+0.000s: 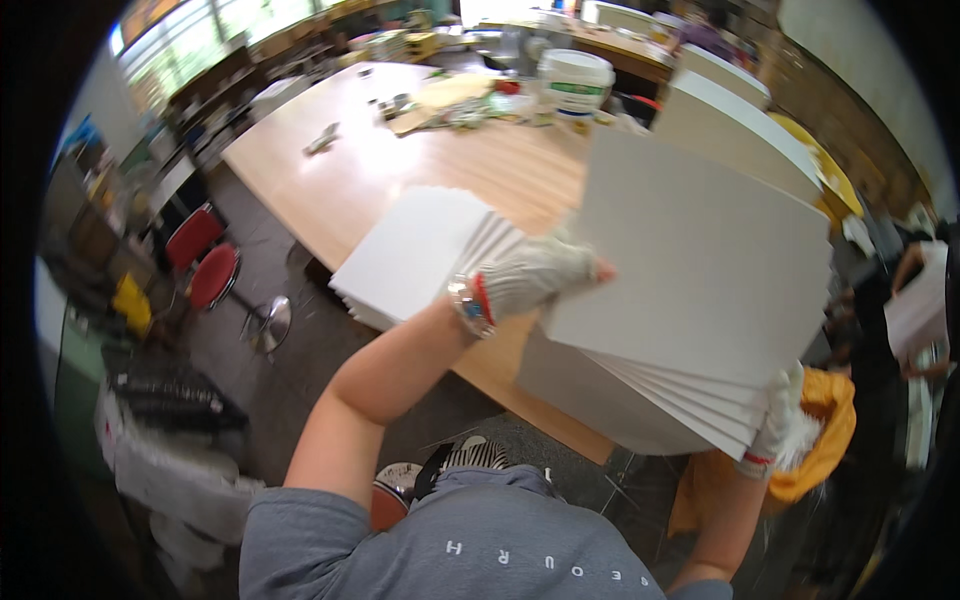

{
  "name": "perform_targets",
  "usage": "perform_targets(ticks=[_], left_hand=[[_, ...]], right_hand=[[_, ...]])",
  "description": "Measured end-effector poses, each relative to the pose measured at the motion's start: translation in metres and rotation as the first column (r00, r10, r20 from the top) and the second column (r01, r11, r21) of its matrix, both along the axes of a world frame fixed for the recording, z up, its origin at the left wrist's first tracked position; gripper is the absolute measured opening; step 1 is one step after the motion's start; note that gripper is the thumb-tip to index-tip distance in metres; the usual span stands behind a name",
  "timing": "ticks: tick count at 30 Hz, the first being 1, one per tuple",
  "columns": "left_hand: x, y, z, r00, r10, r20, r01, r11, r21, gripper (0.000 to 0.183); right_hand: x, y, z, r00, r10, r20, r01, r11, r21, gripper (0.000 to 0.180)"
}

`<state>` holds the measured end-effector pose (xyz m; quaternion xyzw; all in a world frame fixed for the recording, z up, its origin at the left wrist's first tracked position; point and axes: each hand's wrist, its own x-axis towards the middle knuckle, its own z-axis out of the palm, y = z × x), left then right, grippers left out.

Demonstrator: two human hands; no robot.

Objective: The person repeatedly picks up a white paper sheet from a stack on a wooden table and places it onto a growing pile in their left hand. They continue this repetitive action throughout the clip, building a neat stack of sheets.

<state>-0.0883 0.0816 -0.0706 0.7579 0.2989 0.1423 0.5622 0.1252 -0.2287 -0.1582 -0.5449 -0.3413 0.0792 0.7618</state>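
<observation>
A fanned stack of grey-white boards [697,255] lies before me at the table's right side. My left hand [551,270], in a knitted work glove with bare fingertips, grips the stack's left edge with the thumb on top. At the near right corner my right hand [781,405], also gloved, holds the stack's edge; its fingers are partly hidden. The near edges of the boards are staggered like steps. Whether the stack is lifted or partly rests on the table cannot be made out. Left of my left hand sits another stack of white boards [420,247], also fanned.
The wooden table [300,180] bears a white plastic bucket [576,82] and clutter at the back. Tall board stacks [739,127] stand at far right. An orange sack [832,427] is by my right hand. A red chair [216,276] stands left. Another person [919,300] is at right.
</observation>
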Motion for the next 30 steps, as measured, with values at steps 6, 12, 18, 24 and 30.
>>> perform_targets(ticks=[6, 12, 18, 24, 30], left_hand=[[-0.071, -0.021, -0.044, 0.888, 0.148, 0.436, 0.146, 0.808, -0.57, 0.034], [-0.151, 0.01, -0.068, 0.784, 0.458, 0.42, -0.108, 0.766, -0.633, 0.035], [-0.187, 0.076, -0.137, 0.49, 0.714, 0.5, -0.231, 0.66, -0.715, 0.037], [-0.194, 0.127, -0.202, 0.47, 0.79, 0.393, -0.296, 0.561, -0.773, 0.043], [-0.188, 0.125, -0.207, 0.504, 0.825, 0.255, -0.315, 0.45, -0.835, 0.04]], right_hand=[[-0.005, 0.014, 0.047, 0.983, 0.183, -0.013, -0.177, 0.927, -0.331, 0.041], [-0.002, 0.002, 0.046, 0.997, 0.005, -0.081, -0.039, 0.908, -0.417, 0.036], [-0.002, 0.007, 0.045, 0.995, -0.029, -0.091, -0.011, 0.91, -0.414, 0.031], [0.002, 0.006, 0.043, 0.999, -0.052, -0.011, 0.042, 0.899, -0.436, 0.031], [0.003, 0.001, 0.045, 0.999, -0.041, -0.013, 0.03, 0.874, -0.485, 0.032]])
